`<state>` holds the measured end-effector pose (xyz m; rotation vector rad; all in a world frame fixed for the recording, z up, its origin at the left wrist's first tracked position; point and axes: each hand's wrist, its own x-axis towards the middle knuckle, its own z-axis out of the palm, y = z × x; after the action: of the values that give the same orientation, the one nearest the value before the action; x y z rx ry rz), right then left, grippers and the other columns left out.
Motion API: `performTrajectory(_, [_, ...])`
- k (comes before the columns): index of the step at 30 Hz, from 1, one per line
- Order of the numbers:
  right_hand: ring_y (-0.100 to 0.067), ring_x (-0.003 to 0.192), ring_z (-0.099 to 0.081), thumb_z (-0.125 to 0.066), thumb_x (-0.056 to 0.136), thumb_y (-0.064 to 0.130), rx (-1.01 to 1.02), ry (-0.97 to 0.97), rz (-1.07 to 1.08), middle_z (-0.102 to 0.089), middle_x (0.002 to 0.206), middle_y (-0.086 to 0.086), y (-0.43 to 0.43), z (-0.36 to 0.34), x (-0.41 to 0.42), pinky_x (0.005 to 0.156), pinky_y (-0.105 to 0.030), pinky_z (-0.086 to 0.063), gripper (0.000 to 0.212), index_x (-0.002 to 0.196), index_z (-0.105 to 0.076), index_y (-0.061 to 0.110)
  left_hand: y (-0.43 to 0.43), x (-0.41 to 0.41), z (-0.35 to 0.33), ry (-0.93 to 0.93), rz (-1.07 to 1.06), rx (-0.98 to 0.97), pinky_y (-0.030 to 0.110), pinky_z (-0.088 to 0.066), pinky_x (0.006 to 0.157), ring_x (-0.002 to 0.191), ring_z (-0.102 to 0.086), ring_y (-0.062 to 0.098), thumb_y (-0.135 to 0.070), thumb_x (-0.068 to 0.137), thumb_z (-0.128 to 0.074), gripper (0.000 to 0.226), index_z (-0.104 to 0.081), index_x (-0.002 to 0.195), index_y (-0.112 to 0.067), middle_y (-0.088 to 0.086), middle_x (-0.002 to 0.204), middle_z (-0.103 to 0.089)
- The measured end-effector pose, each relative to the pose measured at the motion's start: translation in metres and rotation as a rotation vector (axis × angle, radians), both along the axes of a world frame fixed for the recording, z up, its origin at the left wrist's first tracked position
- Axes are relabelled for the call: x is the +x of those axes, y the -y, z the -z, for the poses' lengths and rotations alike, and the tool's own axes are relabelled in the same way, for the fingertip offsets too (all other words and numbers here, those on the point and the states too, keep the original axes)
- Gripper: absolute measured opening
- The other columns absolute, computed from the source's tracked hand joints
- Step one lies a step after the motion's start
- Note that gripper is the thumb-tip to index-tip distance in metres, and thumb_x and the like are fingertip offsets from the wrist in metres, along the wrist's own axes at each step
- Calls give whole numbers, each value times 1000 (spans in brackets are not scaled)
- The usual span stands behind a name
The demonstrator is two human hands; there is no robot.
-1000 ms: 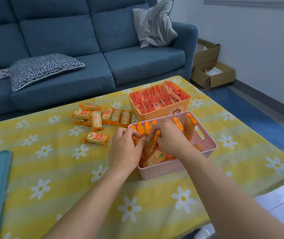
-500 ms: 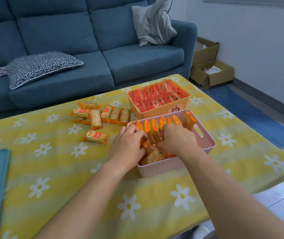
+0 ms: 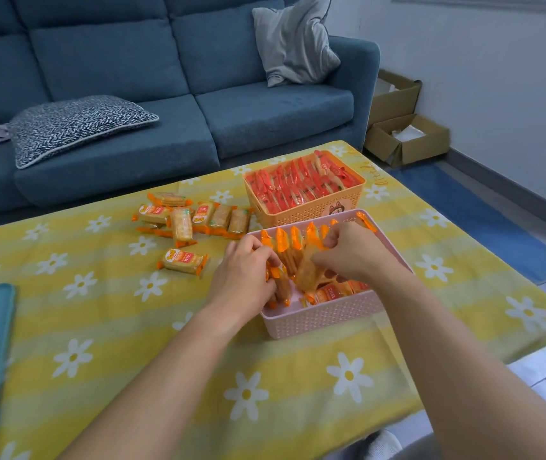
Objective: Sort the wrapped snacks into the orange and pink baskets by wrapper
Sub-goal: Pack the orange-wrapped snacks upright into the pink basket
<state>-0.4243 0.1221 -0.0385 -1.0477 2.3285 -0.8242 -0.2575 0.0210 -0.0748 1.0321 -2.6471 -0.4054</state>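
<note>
Whereas a second ago both hands bunched over a loose heap in the pink basket (image 3: 321, 317), orange-wrapped snacks (image 3: 293, 235) now stand in an upright row along its far wall. Left hand (image 3: 243, 277) grips several at the basket's near-left corner; right hand (image 3: 354, 252) pinches a tilted snack (image 3: 308, 270) mid-basket. Judgement: packing tighter to make room, since the loose snacks (image 3: 192, 217) left of the basket remain unsorted. Orange basket (image 3: 301, 214) just behind, full of red-wrapped snacks (image 3: 298, 184). Yellow daisy tablecloth (image 3: 99, 327) underneath; blue sofa (image 3: 115, 61) beyond, cardboard boxes (image 3: 407, 141) far right.

A yellow-striped, white-daisied tablecloth (image 3: 99, 327) is filling the lower frame; an orange basket (image 3: 301, 212) and a pink basket (image 3: 324, 315) are sitting centre-right; a blue sofa (image 3: 115, 61) is spanning the top.
</note>
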Motion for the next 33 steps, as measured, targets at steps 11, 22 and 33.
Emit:
performTrajectory(11, [-18,62,-72,-82,69,4,79,112,-152,-75,69,-8,11,18,11,58,-28,-54,12,74,-71,8,-9,-11,-2,-6,165,-122,35,-44,90,116,-43,22,-41,80,-74,46,-61,123,-37,-7,119,-52])
performTrajectory(22, [-32,91,-68,-74,77,42,318,-408,-99,-66,99,-5,5,36,10,73,-39,-57,30,97,-66,21,-5,-15,9,-17,96,-174,35,-46,85,108,-47,19,-28,77,-69,26,-67,101,-38,-11,106,-51])
performTrajectory(33, [-32,109,-66,-56,93,28,437,-550,-122,-61,126,-7,8,26,12,71,-35,-45,30,120,-65,18,-4,-16,8,-13,78,-156,35,-45,86,110,-47,19,-30,80,-67,23,-65,101,-38,-10,105,-51])
